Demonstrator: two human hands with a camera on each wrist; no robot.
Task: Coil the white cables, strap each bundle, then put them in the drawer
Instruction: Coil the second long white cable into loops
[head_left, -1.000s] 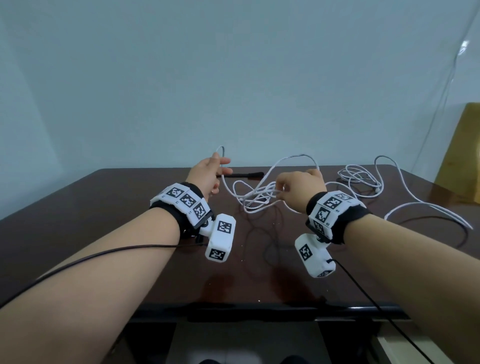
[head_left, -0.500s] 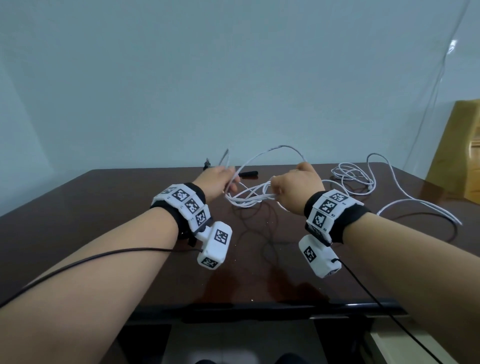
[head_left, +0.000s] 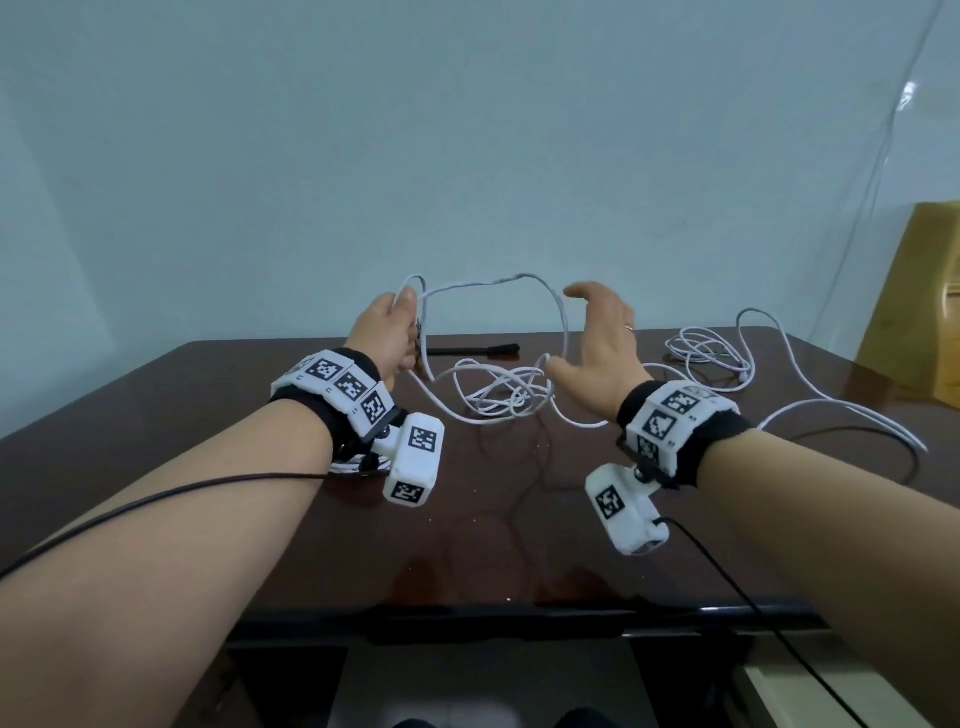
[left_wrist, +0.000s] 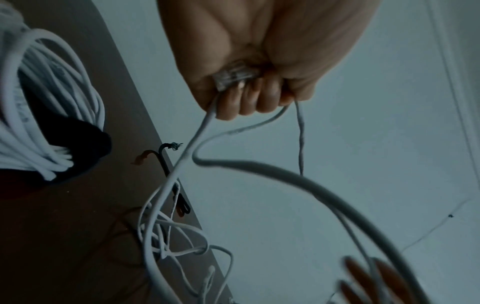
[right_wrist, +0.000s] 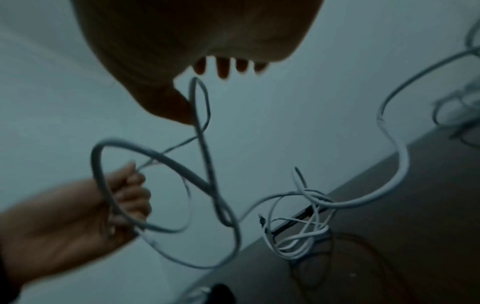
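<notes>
A white cable arches between my two raised hands, and the rest of it lies tangled on the dark table. My left hand grips the cable's end. In the left wrist view its fingers curl round the cable and a clear plug. My right hand is spread open beside the loop. In the right wrist view the cable runs against the thumb of that hand. A black strap lies behind the tangle.
A second loose white cable sprawls at the table's far right. A coiled white bundle with a black band sits under my left wrist. A yellow wooden piece of furniture stands at the right. A wall is close behind the table.
Both hands have risen and moved apart, stretching a loop of cable between them. My right hand has let go of the cable and spread open.
</notes>
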